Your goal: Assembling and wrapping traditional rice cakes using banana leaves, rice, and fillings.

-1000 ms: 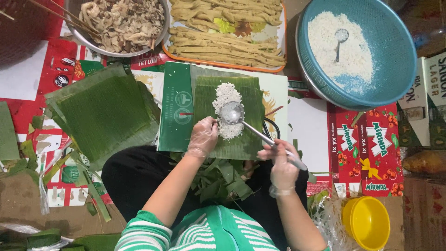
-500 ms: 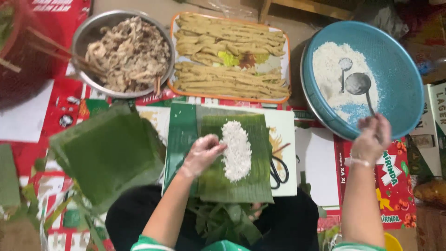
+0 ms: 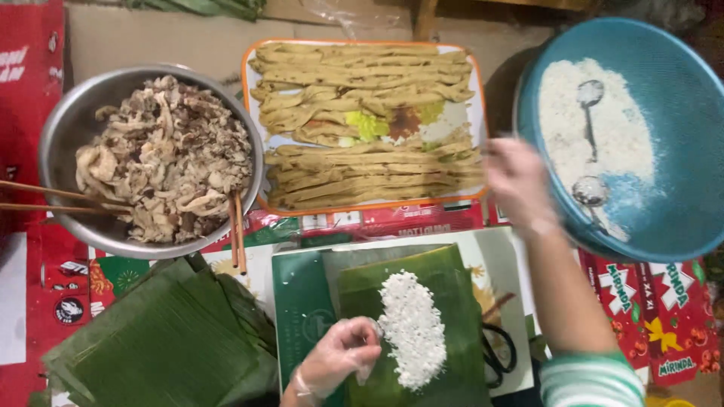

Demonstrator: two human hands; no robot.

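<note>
White rice (image 3: 412, 339) is lying in a long mound on the banana leaf (image 3: 445, 283), its long axis running up and down the head view. The gloved left hand (image 3: 339, 362) is resting at the mound's left edge, fingers curled loosely together, clamped on nothing. The right hand (image 3: 516, 185) is hovering blurred between the orange tray (image 3: 483, 113) and the blue basin (image 3: 679, 151); its grip cannot be told.

Right hand (image 3: 519, 183) blurred (motion); leaf stack (image 3: 162, 339) cut off below.
</note>
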